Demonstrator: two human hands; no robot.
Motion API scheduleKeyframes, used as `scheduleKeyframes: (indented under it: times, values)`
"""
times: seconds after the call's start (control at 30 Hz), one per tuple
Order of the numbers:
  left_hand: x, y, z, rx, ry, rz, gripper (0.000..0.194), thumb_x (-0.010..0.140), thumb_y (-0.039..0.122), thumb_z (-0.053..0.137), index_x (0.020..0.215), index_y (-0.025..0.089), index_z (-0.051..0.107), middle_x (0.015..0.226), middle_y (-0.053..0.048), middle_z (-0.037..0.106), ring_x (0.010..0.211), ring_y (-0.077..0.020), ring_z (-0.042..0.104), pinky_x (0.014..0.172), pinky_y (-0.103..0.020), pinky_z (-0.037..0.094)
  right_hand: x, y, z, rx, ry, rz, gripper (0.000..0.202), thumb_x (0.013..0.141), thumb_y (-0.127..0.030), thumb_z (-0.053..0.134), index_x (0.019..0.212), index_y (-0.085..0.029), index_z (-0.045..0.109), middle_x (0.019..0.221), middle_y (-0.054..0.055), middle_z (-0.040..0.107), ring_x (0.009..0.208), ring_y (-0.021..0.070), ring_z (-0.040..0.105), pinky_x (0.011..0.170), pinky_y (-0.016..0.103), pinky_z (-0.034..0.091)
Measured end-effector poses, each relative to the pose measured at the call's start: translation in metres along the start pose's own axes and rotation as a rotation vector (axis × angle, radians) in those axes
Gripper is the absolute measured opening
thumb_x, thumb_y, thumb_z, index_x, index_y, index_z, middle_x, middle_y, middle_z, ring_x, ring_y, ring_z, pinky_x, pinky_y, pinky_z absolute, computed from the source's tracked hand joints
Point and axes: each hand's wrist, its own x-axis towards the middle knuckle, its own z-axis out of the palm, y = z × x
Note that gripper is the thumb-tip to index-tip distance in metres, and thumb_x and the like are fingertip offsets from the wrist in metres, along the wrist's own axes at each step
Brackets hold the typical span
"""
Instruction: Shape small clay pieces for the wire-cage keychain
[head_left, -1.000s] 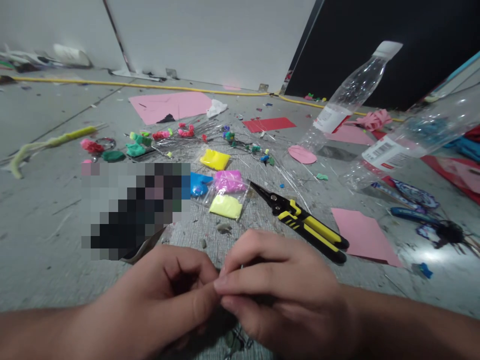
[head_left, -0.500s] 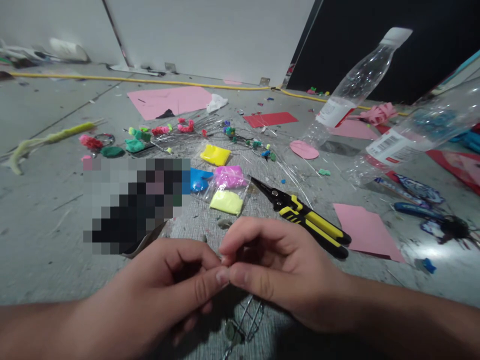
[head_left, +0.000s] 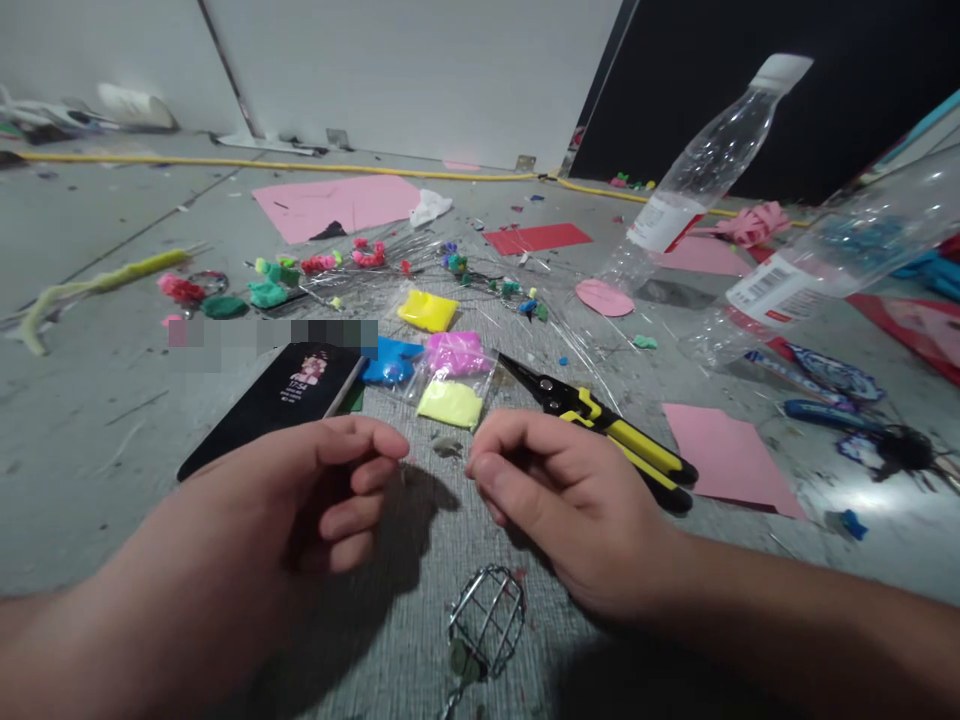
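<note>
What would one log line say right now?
left hand: near phone | right hand: near pliers | wire frame: lying unheld

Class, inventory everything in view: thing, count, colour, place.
Wire frame: one, silver, front centre.
Pliers: one, black and yellow, centre right.
Phone: one, black, centre left.
Packets: four, yellow, blue, pink and pale yellow, centre.
Bottles: two, clear, right.
Pink papers: several, pink, left and right.
Red strip: one, red, left of bottles.
Cable: one, yellow, back.
Craft pieces: several, mixed colours, behind packets.
Clutter: several, mixed colours, far right, unidentifiable.
Scraps: many, mixed colours, scattered.
Panels: several, white and black, back.
Left hand: one, bare, lower left.
Right hand: one, bare, lower right.
</note>
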Motion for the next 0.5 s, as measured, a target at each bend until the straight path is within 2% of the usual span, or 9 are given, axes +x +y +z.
scheduleKeyframes:
  times: [0.03, 0.1, 0.17, 0.27, 0.33, 0.4, 0.5]
  values:
    - [0.001, 0.001, -0.002, 0.024, 0.004, 0.023, 0.017, 0.085, 0.025, 0.066, 0.07, 0.02, 0.071, 0.056, 0.003, 0.048, 0.047, -0.0097, 0.041, 0.038, -0.016, 0.036, 0.0, 0.001, 0.0, -0.001, -0.011, 0.001, 0.014, 0.098, -0.026, 0.067, 0.088, -0.019, 0.063, 0.068, -0.005, 0.053, 0.056, 0.0082, 0.047, 0.047, 0.019, 0.04]
    - [0.002, 0.002, -0.006, 0.226, -0.031, 0.173, 0.011, 0.086, 0.029, 0.071, 0.078, 0.022, 0.072, 0.061, 0.003, 0.054, 0.052, -0.0107, 0.047, 0.042, -0.016, 0.039, 0.001, 0.003, -0.001, -0.001, -0.012, -0.027, 0.014, 0.098, -0.029, 0.07, 0.091, -0.018, 0.067, 0.071, -0.004, 0.056, 0.059, 0.0084, 0.05, 0.05, 0.02, 0.042]
    - [0.002, 0.002, -0.007, 0.608, -0.062, 0.284, 0.013, 0.089, 0.036, 0.071, 0.09, 0.024, 0.074, 0.068, 0.002, 0.063, 0.056, -0.0133, 0.052, 0.044, -0.019, 0.04, 0.002, 0.006, -0.001, 0.0, 0.006, -0.057, 0.016, 0.097, -0.032, 0.075, 0.095, -0.017, 0.071, 0.074, -0.003, 0.06, 0.06, 0.0082, 0.052, 0.051, 0.02, 0.042]
    - [0.001, 0.003, -0.006, 1.129, -0.128, 0.633, 0.012, 0.089, 0.028, 0.062, 0.09, 0.023, 0.073, 0.07, 0.0, 0.066, 0.061, -0.0176, 0.058, 0.053, -0.026, 0.046, 0.004, 0.01, -0.003, -0.005, 0.035, -0.049, 0.021, 0.095, -0.037, 0.079, 0.096, -0.017, 0.074, 0.077, -0.001, 0.065, 0.059, 0.0078, 0.053, 0.05, 0.02, 0.041]
    - [0.002, 0.004, -0.007, 1.392, -0.163, 0.796, 0.016, 0.087, 0.021, 0.056, 0.086, 0.021, 0.072, 0.077, -0.004, 0.067, 0.067, -0.0207, 0.063, 0.061, -0.031, 0.049, 0.005, 0.011, -0.004, -0.015, 0.035, -0.024, 0.023, 0.095, -0.039, 0.08, 0.095, -0.017, 0.074, 0.077, -0.001, 0.066, 0.06, 0.0086, 0.055, 0.051, 0.021, 0.044]
    - [0.003, 0.006, -0.008, 1.589, -0.184, 0.803, 0.023, 0.083, 0.012, 0.05, 0.086, 0.019, 0.071, 0.083, -0.007, 0.068, 0.071, -0.0232, 0.067, 0.066, -0.035, 0.05, 0.005, 0.01, -0.004, -0.026, 0.017, -0.012, 0.023, 0.095, -0.039, 0.079, 0.094, -0.017, 0.074, 0.078, 0.0, 0.068, 0.063, 0.01, 0.057, 0.054, 0.022, 0.047]
    - [0.005, 0.007, -0.009, 1.73, -0.191, 0.747, 0.038, 0.075, 0.002, 0.045, 0.095, 0.018, 0.073, 0.088, -0.007, 0.069, 0.072, -0.0242, 0.068, 0.068, -0.037, 0.051, 0.005, 0.009, -0.005, -0.043, -0.014, 0.008, 0.021, 0.096, -0.038, 0.076, 0.092, -0.018, 0.073, 0.077, 0.0, 0.067, 0.064, 0.011, 0.058, 0.054, 0.023, 0.048]
